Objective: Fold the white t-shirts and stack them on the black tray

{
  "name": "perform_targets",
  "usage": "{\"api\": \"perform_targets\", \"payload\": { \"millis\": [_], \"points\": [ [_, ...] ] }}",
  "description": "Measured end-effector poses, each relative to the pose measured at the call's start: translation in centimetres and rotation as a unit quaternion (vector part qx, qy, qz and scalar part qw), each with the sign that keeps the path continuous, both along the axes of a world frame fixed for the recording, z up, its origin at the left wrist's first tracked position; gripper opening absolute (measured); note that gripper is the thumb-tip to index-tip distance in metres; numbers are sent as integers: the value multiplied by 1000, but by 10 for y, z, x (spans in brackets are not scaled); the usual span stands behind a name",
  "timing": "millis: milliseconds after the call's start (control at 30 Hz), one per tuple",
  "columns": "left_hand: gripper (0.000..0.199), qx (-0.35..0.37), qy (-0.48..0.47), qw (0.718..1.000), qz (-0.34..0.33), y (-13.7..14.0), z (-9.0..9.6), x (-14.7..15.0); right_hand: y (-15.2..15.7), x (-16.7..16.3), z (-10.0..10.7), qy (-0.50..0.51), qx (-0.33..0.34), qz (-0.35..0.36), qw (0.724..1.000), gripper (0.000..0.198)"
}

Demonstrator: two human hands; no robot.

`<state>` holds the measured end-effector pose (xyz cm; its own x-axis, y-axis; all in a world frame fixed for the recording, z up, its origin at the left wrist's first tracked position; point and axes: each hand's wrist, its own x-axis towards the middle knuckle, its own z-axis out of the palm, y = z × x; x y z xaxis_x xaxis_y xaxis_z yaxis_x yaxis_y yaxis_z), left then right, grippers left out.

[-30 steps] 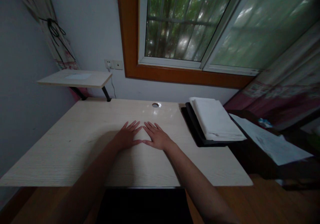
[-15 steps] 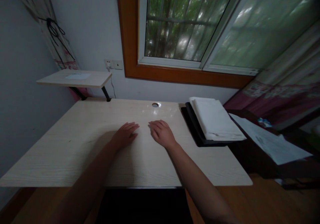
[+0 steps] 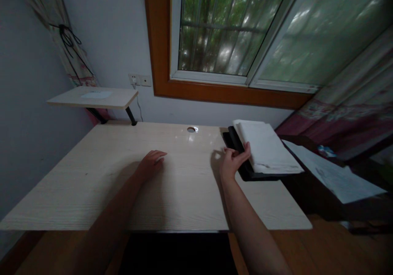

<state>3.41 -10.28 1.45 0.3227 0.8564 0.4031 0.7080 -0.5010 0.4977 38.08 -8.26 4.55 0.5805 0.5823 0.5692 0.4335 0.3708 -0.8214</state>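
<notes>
On the pale wooden desk [image 3: 184, 201], left of its middle, my left hand [image 3: 150, 162] is held low with fingers loosely bent and nothing visible in it. My right hand [image 3: 231, 162] is at the left edge of a stack, its fingers apart, with a gap between the thumb and the other fingers. That stack has a folded white cloth or sheet [image 3: 265, 146] on top of flat black items [image 3: 260, 176], whose kind I cannot make out. The fingertips overlap the stack's edge in view; whether they touch it I cannot tell.
A small raised shelf [image 3: 116, 99] with a paper on it stands at the desk's back left. A round cable hole [image 3: 190, 130] lies near the back edge. Right of the desk, a large white sheet [image 3: 331, 172] lies on a dark surface. A window is behind.
My right hand has moved right from the desk's middle to the stack, and its fingers have spread. My left hand stayed nearly in place, its thumb now closer to the fingers.
</notes>
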Motion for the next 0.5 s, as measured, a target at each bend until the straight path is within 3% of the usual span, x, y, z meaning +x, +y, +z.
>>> {"api": "perform_targets", "payload": {
  "millis": [200, 500],
  "points": [
    [33, -11, 13, 1000, 1, -1, 1, 1, 5, 6, -3, 36, 23, 3, 999, 81],
    [29, -11, 10, 1000, -11, 1, -2, 0, 11, 10, -11, 49, -17, -5, 999, 84]
  ]
}}
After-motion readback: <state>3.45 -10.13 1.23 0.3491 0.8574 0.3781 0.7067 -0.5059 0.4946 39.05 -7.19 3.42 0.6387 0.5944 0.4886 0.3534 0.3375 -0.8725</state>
